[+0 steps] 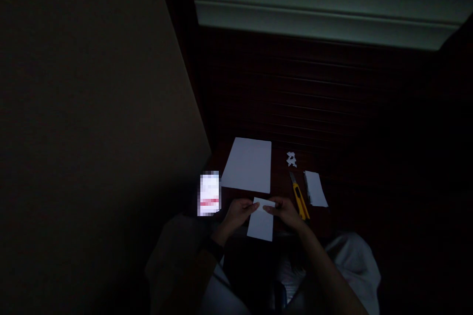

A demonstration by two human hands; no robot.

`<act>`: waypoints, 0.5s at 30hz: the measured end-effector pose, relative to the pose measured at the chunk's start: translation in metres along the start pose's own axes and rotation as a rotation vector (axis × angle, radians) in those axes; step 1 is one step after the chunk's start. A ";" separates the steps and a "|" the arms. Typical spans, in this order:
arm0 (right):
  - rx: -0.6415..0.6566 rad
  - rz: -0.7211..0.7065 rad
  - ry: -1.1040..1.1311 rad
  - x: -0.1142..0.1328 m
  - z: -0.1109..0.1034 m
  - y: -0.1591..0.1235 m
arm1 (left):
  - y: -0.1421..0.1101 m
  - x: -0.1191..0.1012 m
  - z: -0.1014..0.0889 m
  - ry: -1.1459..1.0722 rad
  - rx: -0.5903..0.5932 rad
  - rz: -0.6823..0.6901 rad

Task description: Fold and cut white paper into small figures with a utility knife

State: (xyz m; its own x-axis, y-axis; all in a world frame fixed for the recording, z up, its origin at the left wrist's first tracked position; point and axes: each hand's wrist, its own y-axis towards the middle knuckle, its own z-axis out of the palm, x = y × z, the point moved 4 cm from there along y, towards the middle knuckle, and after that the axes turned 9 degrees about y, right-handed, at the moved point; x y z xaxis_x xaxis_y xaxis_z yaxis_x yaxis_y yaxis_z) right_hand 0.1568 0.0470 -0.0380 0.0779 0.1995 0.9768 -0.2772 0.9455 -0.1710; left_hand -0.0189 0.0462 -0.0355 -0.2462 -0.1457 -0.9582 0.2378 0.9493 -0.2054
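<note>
A small white sheet of paper (261,226) is held up at the near edge of the dark table. My left hand (239,211) pinches its upper left edge, thumb on top. Across from it, my right hand (284,210) grips the upper right edge, thumb also lying on the face of the sheet. Both thumbs sit close together near the top. Fingers behind the paper are hidden. Just right of my right hand lies a yellow utility knife (299,199) with its blade end pointing away from me.
Beyond my hands lies a large white sheet (249,165). Small white paper scraps (291,159) sit at the back right, and a stack of cut paper (316,189) lies right of the knife. A lit, pixelated screen (209,193) is at left, near the wall (111,108). The room is dim.
</note>
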 end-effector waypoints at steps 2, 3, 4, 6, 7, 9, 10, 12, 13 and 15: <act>0.002 -0.004 0.003 0.001 0.000 0.000 | 0.000 0.000 0.000 0.001 -0.002 0.002; 0.005 -0.006 0.007 0.001 0.000 0.000 | 0.000 0.000 0.000 -0.004 -0.001 0.008; 0.009 -0.008 0.011 0.002 0.001 0.000 | 0.000 0.000 0.001 -0.009 0.000 0.015; 0.013 -0.011 0.016 0.003 0.002 -0.001 | 0.001 0.002 0.001 -0.010 0.001 0.025; 0.014 -0.012 0.018 0.003 0.002 -0.001 | 0.001 0.003 0.001 -0.007 -0.001 0.027; 0.020 -0.007 0.026 0.004 0.003 -0.001 | 0.001 0.006 0.002 -0.008 -0.001 0.024; 0.023 -0.005 0.033 0.005 0.003 -0.001 | 0.002 0.007 0.002 -0.012 -0.001 0.020; 0.029 0.000 0.046 0.004 0.004 -0.001 | 0.002 0.009 0.002 -0.025 -0.001 0.018; 0.031 0.003 0.051 0.004 0.004 -0.001 | 0.002 0.009 0.002 -0.030 -0.002 0.020; 0.036 0.011 0.063 0.002 0.004 0.000 | 0.003 0.008 0.001 -0.040 0.000 0.025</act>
State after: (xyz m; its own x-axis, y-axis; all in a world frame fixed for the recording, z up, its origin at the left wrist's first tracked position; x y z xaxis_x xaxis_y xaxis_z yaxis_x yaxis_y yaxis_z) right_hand 0.1534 0.0464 -0.0360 0.1348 0.2269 0.9646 -0.3122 0.9336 -0.1760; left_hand -0.0194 0.0470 -0.0444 -0.2021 -0.1327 -0.9703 0.2438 0.9528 -0.1811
